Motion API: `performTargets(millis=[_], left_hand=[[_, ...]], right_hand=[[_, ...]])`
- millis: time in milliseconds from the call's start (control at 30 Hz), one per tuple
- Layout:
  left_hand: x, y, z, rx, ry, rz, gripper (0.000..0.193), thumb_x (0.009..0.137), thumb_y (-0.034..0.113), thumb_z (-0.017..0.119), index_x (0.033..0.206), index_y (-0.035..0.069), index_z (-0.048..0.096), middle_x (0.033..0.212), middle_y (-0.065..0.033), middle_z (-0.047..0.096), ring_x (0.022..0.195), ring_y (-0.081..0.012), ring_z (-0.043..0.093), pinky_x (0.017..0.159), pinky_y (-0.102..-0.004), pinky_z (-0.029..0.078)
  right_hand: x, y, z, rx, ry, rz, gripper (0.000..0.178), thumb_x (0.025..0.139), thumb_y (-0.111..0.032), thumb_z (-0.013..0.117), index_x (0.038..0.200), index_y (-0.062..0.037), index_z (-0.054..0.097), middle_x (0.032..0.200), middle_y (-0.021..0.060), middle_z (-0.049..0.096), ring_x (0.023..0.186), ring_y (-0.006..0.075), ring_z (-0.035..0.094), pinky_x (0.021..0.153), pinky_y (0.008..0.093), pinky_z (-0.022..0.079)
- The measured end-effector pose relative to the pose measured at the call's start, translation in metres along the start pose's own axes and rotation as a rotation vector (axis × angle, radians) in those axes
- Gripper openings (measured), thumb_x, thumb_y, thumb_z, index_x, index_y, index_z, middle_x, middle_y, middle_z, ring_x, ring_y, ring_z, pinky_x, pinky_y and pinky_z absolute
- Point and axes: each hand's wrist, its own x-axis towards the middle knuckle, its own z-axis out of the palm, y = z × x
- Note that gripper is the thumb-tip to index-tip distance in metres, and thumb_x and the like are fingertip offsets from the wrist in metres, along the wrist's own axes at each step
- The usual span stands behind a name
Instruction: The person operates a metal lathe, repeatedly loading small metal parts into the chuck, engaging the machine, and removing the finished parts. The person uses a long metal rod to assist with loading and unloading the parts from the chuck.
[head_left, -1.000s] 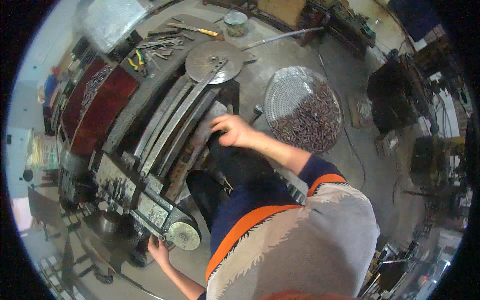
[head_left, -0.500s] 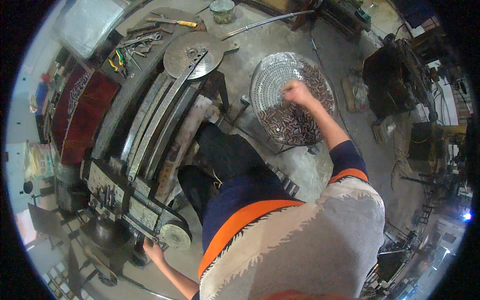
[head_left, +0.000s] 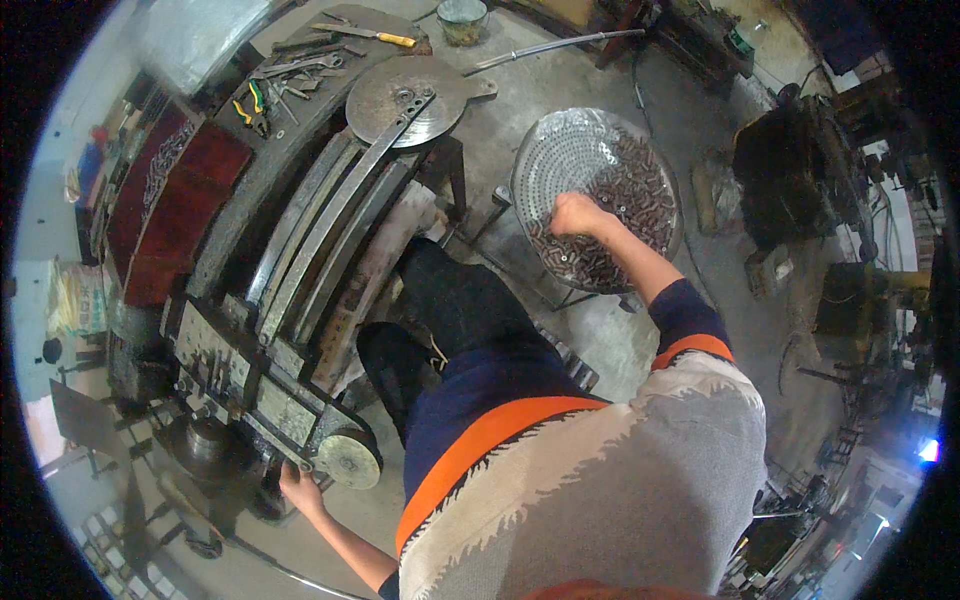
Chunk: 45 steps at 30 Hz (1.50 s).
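My right hand (head_left: 582,217) is closed in a fist over the left part of a round perforated metal tray (head_left: 560,145). Whatever it may hold is hidden inside the fingers. Many small brown metal cylinders (head_left: 635,210) lie heaped in the tray, mostly along its right and near sides. At the lower left, my left hand (head_left: 300,487) has its fingers curled at the end of a flat metal bar (head_left: 272,437) on the machine. What those fingers grip is too small to tell. A round pale disc (head_left: 348,461) sits just right of this hand.
Long steel rails (head_left: 305,240) run between the machine's near end and a round metal plate (head_left: 405,100). Pliers (head_left: 252,108) and wrenches (head_left: 300,66) lie on the bench beyond. Dark red bins (head_left: 185,225) stand at left; a bucket (head_left: 463,22) is at the far side.
My right hand has moved toward the near left side of the tray and its fingers are now in a fist. My left hand stays by the bar's end. The view has shifted slightly.
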Motion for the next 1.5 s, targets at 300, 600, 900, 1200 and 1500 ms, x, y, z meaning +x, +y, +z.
performTargets(millis=[300,600,900,1200,1500], left_hand=[[0.008,-0.022,0.001,-0.035,-0.032,-0.023,0.032,0.081,0.000,0.054,0.111,-0.012,0.053,0.106,-0.0201,0.061,0.096,-0.0243,0.059,0.084,-0.0322,0.043],[0.009,-0.050,-0.007,-0.145,-0.104,0.022,0.035,0.081,-0.002,0.049,0.115,-0.011,0.051,0.107,-0.0200,0.061,0.099,-0.0240,0.058,0.086,-0.0315,0.043],[0.006,0.109,-0.043,-0.272,0.008,0.251,0.030,0.088,0.017,0.055,0.105,-0.008,0.056,0.092,-0.0098,0.063,0.082,-0.0142,0.056,0.077,-0.0273,0.044],[0.018,0.185,-0.005,-0.381,-0.105,0.471,0.029,0.093,0.018,0.047,0.079,-0.006,0.055,0.070,-0.0010,0.057,0.067,-0.0066,0.045,0.059,-0.0234,0.037],[0.005,0.189,0.004,-0.451,-0.120,0.472,0.029,0.092,0.016,0.050,0.075,-0.007,0.054,0.068,-0.0015,0.056,0.067,-0.0069,0.044,0.058,-0.0238,0.037]], right_hand=[[-0.003,-0.004,-0.007,0.016,0.120,-0.114,0.027,0.061,-0.028,0.058,0.072,-0.0052,0.067,0.080,0.0163,0.065,0.080,0.0320,0.062,0.072,0.0418,0.049],[0.002,-0.009,-0.011,0.192,0.258,-0.214,0.023,0.058,-0.017,0.059,0.071,0.0014,0.064,0.078,0.0225,0.060,0.077,0.0348,0.059,0.069,0.0409,0.047],[-0.059,-0.190,-0.068,0.355,0.332,-0.968,0.045,0.054,-0.019,0.065,0.096,-0.0028,0.064,0.105,0.0188,0.054,0.099,0.0337,0.052,0.081,0.0403,0.046],[-0.137,-0.367,-0.043,0.539,0.195,-1.699,0.024,0.048,-0.012,0.061,0.065,0.0040,0.056,0.085,0.0177,0.046,0.081,0.0342,0.051,0.065,0.0419,0.044],[-0.141,-0.364,-0.043,0.527,0.194,-1.643,0.018,0.048,-0.013,0.063,0.055,0.0016,0.055,0.082,0.0163,0.049,0.082,0.0334,0.052,0.067,0.0412,0.044]])
